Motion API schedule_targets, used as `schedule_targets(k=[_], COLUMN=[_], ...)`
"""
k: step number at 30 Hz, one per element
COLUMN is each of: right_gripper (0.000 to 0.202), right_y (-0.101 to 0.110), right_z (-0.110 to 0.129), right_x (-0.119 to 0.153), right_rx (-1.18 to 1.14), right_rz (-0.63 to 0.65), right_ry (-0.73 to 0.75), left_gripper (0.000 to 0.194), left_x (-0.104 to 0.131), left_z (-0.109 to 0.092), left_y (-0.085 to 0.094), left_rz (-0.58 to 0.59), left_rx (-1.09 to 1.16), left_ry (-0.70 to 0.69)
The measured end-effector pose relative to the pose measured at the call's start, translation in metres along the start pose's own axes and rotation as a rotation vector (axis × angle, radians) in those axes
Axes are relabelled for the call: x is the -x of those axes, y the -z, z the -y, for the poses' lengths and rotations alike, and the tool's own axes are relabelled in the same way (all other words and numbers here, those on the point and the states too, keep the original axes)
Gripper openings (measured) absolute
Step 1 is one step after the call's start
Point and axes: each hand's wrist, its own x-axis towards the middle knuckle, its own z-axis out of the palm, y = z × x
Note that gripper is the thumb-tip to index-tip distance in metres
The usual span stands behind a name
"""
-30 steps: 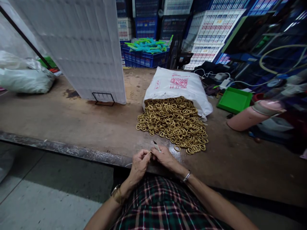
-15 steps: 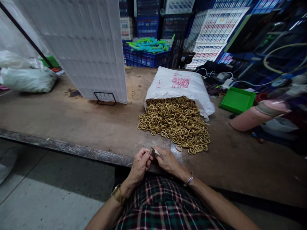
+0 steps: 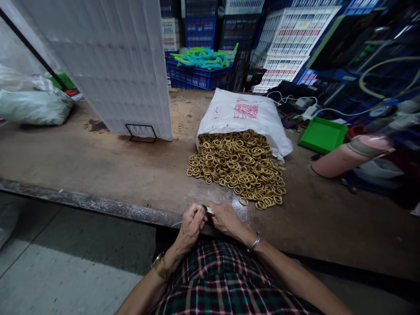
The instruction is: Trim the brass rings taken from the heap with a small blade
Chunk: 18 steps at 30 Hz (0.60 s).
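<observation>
At the table's front edge my left hand (image 3: 192, 222) is closed in a pinch, and what its fingertips hold is too small to make out. My right hand (image 3: 226, 218) is shut on a small blade-like tool (image 3: 209, 210), pale with a dark end, which points at the left fingertips. The two hands are close together, above a plaid-covered lap. Just beyond them a heap of brass-coloured rings (image 3: 243, 164) spills from the mouth of a white sack (image 3: 229, 109) with red print.
A white panel (image 3: 121, 70) stands at the left in a black wire stand (image 3: 141, 133). To the right are a green tray (image 3: 323, 134) and a pink bottle (image 3: 348, 157). Plastic crates (image 3: 200, 33) are stacked behind the table (image 3: 98, 170).
The tool in my right hand has turned slightly and its end sits a little further left, by the left fingertips. The whole view has shifted slightly.
</observation>
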Motion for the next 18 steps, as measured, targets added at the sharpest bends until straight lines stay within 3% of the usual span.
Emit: schedule_targets(k=[5,11,14,18], right_gripper=[0.025,0.023,0.024,0.019], right_y=[0.005,0.012,0.013,0.011], right_z=[-0.016,-0.035,-0.039,-0.043], right_x=[-0.009,-0.030,-0.042,-0.051], right_rx=[0.102,0.130,0.134,0.127], right_rz=[-0.077,-0.320,-0.305,-0.286], right_ry=[-0.134,-0.346,-0.432,-0.465], left_gripper=[0.037,0.031,0.025,0.031], left_x=[0.009,0.003,0.003,0.002], left_z=[-0.012,-0.011,-0.012,-0.014], left_y=[-0.005,-0.003,-0.002,0.001], left_rz=[0.144,0.008,-0.006,-0.008], left_rx=[0.161,0.427,0.492,0.611], left_ry=[0.060,0.169,0.195,0.311])
